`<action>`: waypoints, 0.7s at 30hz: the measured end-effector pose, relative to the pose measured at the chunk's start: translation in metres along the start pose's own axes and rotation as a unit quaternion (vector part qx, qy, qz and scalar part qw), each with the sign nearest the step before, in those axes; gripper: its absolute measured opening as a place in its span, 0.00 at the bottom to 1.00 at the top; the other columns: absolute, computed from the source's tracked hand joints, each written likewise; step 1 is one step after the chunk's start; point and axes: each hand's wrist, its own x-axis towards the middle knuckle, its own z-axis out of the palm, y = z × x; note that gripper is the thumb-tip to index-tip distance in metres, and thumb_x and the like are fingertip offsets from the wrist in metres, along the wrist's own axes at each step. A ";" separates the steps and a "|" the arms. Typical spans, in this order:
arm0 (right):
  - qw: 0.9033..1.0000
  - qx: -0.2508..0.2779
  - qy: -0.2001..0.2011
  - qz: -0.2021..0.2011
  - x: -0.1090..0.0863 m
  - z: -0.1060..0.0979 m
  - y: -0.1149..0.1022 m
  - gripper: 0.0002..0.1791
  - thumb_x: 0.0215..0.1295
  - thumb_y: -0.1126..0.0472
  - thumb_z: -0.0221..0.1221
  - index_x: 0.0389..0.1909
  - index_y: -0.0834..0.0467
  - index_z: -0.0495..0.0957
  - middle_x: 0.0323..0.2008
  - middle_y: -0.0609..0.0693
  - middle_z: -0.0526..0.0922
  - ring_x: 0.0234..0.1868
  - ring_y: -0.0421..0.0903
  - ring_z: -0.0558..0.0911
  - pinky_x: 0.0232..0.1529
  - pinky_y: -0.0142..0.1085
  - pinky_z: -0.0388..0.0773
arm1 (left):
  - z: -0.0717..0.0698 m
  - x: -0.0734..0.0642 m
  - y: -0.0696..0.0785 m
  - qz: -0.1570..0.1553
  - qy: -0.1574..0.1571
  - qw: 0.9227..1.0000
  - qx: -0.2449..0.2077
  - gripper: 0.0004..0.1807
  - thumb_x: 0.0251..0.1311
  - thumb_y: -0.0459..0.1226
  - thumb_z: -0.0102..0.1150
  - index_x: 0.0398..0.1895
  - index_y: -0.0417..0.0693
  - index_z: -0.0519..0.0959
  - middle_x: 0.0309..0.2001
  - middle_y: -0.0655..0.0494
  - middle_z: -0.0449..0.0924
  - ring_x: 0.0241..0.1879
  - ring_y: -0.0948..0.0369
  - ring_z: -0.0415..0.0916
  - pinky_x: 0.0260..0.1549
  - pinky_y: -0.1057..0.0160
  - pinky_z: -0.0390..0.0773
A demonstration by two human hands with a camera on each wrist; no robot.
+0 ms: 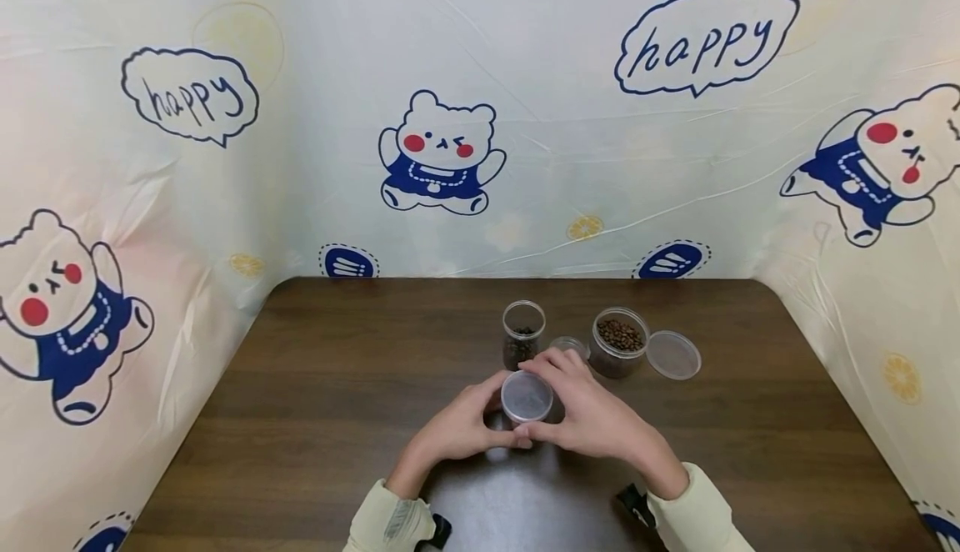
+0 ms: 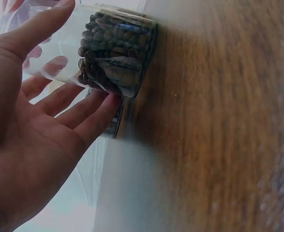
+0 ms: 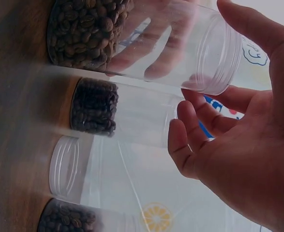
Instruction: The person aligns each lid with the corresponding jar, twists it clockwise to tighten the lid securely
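**Fingers of Both Hands Gripping One Lidded Jar**

Left hand (image 1: 459, 429): thumb and fingers are curled round the side of a clear jar (image 2: 103, 48). Right hand (image 1: 596, 414): thumb and forefinger hold the jar's lid (image 1: 527, 396) at its rim; the remaining fingers are loosely bent. Seen from above, the two thumbs meet on the side of the jar nearest the person.

Jar position: upright at the near-middle of the brown table (image 1: 322, 402), lid on top, base at the tabletop. Contents: coffee beans (image 3: 81, 34) fill the lower part.

Adjacent items, as observed from the room:
- A narrow open jar (image 1: 522, 343) stands just behind the gripped jar, dark beans at its bottom.
- A wide open jar (image 1: 618, 348) stands to the right, holding brown beans.
- A small loose lid (image 1: 567, 344) lies between these two.
- A larger loose lid (image 1: 673, 355) lies flat beside the wide jar.

Surround: a pale curtain (image 1: 555, 177) printed with bears and the word "happy". Both sleeves (image 1: 693, 514) are pale yellow.
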 end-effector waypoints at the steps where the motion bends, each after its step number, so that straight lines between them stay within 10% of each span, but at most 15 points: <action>1: 1.000 0.002 0.000 0.000 0.000 0.000 0.000 0.39 0.57 0.42 0.77 0.67 0.52 0.77 0.59 0.44 0.77 0.63 0.44 0.71 0.61 0.48 0.77 | 0.000 0.000 0.000 0.000 0.000 1.000 0.000 0.39 0.57 0.51 0.79 0.68 0.79 0.68 0.57 0.73 0.84 0.57 0.68 0.81 0.61 0.64 0.77; 21: 0.997 -0.059 0.040 0.026 -0.002 0.006 -0.012 0.35 0.53 0.44 0.79 0.59 0.56 0.81 0.44 0.45 0.74 0.49 0.41 0.69 0.48 0.37 0.76 | 0.000 0.001 0.002 0.018 0.005 1.000 -0.010 0.37 0.58 0.48 0.79 0.69 0.69 0.71 0.59 0.66 0.84 0.59 0.67 0.83 0.60 0.65 0.81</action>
